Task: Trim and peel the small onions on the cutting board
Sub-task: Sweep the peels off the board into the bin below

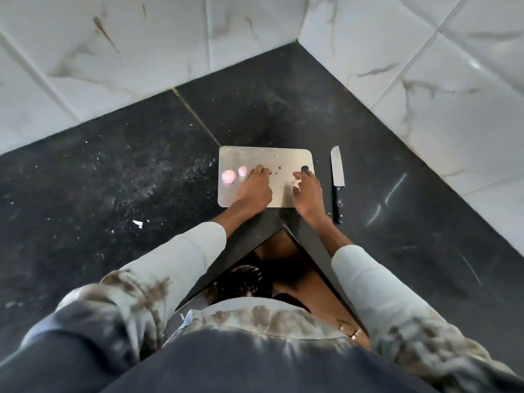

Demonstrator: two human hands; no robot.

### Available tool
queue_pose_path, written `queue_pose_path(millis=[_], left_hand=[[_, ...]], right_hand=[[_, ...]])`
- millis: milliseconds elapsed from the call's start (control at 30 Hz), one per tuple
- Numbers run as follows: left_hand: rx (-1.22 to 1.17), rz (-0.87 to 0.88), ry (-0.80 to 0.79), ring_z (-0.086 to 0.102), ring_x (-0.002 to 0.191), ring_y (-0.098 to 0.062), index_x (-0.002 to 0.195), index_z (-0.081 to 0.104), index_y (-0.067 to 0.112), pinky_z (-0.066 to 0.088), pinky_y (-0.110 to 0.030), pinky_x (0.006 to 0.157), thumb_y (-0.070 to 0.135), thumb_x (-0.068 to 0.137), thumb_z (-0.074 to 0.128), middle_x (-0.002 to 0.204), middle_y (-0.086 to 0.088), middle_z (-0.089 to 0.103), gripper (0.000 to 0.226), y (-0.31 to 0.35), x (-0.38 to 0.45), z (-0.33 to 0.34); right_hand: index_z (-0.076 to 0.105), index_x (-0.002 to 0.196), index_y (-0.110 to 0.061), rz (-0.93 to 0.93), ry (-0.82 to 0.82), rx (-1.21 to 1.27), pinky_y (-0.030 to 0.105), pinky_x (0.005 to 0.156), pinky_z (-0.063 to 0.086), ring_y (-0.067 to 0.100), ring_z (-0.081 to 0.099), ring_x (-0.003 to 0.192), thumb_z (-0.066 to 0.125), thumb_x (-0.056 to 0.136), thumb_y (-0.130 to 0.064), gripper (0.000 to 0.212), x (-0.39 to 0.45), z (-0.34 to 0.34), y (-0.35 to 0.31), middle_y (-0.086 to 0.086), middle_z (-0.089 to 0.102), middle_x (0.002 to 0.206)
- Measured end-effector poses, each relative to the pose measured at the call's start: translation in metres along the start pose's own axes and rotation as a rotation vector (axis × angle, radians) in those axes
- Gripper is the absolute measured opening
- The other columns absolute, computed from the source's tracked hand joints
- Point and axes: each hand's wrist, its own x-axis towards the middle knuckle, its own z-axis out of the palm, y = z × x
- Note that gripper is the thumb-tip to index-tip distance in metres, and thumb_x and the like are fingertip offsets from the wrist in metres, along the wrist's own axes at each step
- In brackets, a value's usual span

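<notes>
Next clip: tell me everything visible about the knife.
The knife lies flat on the dark counter, just right of the cutting board and apart from it. Its broad, pale metal blade points away from the person, with a blunt, angled tip. The black handle points toward the person and carries a few pale specks, perhaps rivets or scraps. Neither hand holds it; the right hand rests on the board beside it, and contact cannot be told.

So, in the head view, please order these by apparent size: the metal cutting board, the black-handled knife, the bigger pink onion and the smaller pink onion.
Largest to smallest:
1. Metal cutting board
2. Black-handled knife
3. Bigger pink onion
4. Smaller pink onion
All lie at similar distance, so the order seems reliable.
</notes>
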Motion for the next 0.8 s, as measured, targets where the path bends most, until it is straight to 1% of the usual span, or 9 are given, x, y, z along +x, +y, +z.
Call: queue_pose_path(millis=[67, 133, 233, 333, 433, 533, 633, 700, 800], left_hand=[[0.010, -0.021, -0.010, 0.053, 0.140, -0.029, 0.155, 0.046, 0.009, 0.047, -0.041, 0.119, 0.014, 0.103, 0.060, 0.158, -0.008, 0.048, 0.055, -0.003, 0.012, 0.002], [0.031, -0.025, -0.026, 0.051, 0.143, -0.029, 0.157, 0.043, 0.010, 0.045, -0.041, 0.121, 0.016, 0.104, 0.061, 0.160, -0.009, 0.046, 0.057, -0.004, 0.022, 0.001], [0.036, -0.006, -0.025, 0.049, 0.143, -0.030, 0.157, 0.044, 0.008, 0.043, -0.040, 0.120, 0.015, 0.104, 0.062, 0.159, -0.011, 0.047, 0.056, -0.006, 0.034, -0.002], [0.074, 0.016, -0.025, 0.051, 0.140, -0.028, 0.153, 0.049, 0.008, 0.045, -0.039, 0.117, 0.015, 0.104, 0.061, 0.154, -0.011, 0.051, 0.052, -0.003, 0.038, -0.002], [0.082, 0.003, 0.015, 0.057, 0.131, -0.028, 0.146, 0.057, 0.007, 0.049, -0.037, 0.111, 0.014, 0.105, 0.059, 0.144, -0.010, 0.059, 0.042, -0.003, 0.046, -0.001], [0.111, -0.010, 0.032, 0.060, 0.127, -0.028, 0.142, 0.062, 0.006, 0.050, -0.039, 0.110, 0.012, 0.105, 0.059, 0.140, -0.010, 0.064, 0.037, 0.001, 0.053, -0.002], [0.120, -0.018, 0.010, 0.060, 0.129, -0.028, 0.142, 0.064, 0.010, 0.048, -0.039, 0.113, 0.011, 0.103, 0.061, 0.141, -0.008, 0.064, 0.039, -0.001, 0.057, -0.002], [0.103, -0.041, 0.004, 0.058, 0.132, -0.027, 0.142, 0.064, 0.013, 0.046, -0.040, 0.116, 0.011, 0.102, 0.063, 0.143, -0.006, 0.064, 0.040, -0.004, 0.059, -0.003], [0.131, -0.028, -0.017, 0.059, 0.129, -0.028, 0.139, 0.066, 0.012, 0.049, -0.041, 0.114, 0.009, 0.098, 0.066, 0.138, -0.007, 0.065, 0.041, -0.005, 0.060, -0.004]], right_hand=[[0.066, 0.139, -0.005, 0.068, 0.020, 0.018, 0.044, 0.109, 0.053, 0.030, 0.066, 0.118, 0.069, 0.097, 0.001, 0.043, 0.008, 0.002, 0.002, 0.009, 0.062, 0.138], [0.069, 0.132, -0.004, 0.089, 0.016, 0.025, 0.039, 0.106, 0.053, 0.029, 0.065, 0.115, 0.069, 0.096, 0.002, 0.036, 0.016, 0.004, 0.005, 0.010, 0.064, 0.133], [0.073, 0.105, -0.007, 0.079, 0.030, 0.000, 0.032, 0.088, 0.052, 0.024, 0.064, 0.097, 0.065, 0.095, 0.006, 0.019, 0.029, 0.008, 0.013, 0.005, 0.066, 0.110], [0.072, 0.092, -0.010, 0.061, 0.053, 0.016, 0.031, 0.082, 0.055, 0.019, 0.064, 0.088, 0.068, 0.091, 0.009, 0.020, 0.039, 0.015, 0.019, 0.000, 0.067, 0.101], [0.075, 0.091, -0.014, 0.035, 0.053, 0.034, 0.032, 0.081, 0.058, 0.016, 0.064, 0.085, 0.065, 0.091, 0.009, 0.024, 0.047, 0.024, 0.019, 0.000, 0.067, 0.098], [0.078, 0.096, -0.014, 0.023, 0.048, 0.074, 0.029, 0.084, 0.055, 0.016, 0.065, 0.090, 0.065, 0.092, 0.008, 0.026, 0.057, 0.025, 0.016, 0.001, 0.070, 0.101], [0.081, 0.105, -0.013, -0.033, 0.011, 0.110, 0.022, 0.091, 0.051, 0.016, 0.068, 0.099, 0.069, 0.096, 0.002, 0.021, 0.069, 0.023, 0.011, 0.001, 0.075, 0.108], [0.081, 0.106, -0.012, -0.069, -0.020, 0.131, 0.019, 0.094, 0.049, 0.016, 0.069, 0.101, 0.068, 0.098, 0.001, 0.020, 0.079, 0.022, 0.006, 0.001, 0.076, 0.110], [0.081, 0.108, -0.012, -0.090, -0.035, 0.138, 0.026, 0.097, 0.054, 0.019, 0.071, 0.103, 0.060, 0.098, 0.006, 0.030, 0.094, 0.022, -0.003, 0.001, 0.076, 0.111]])
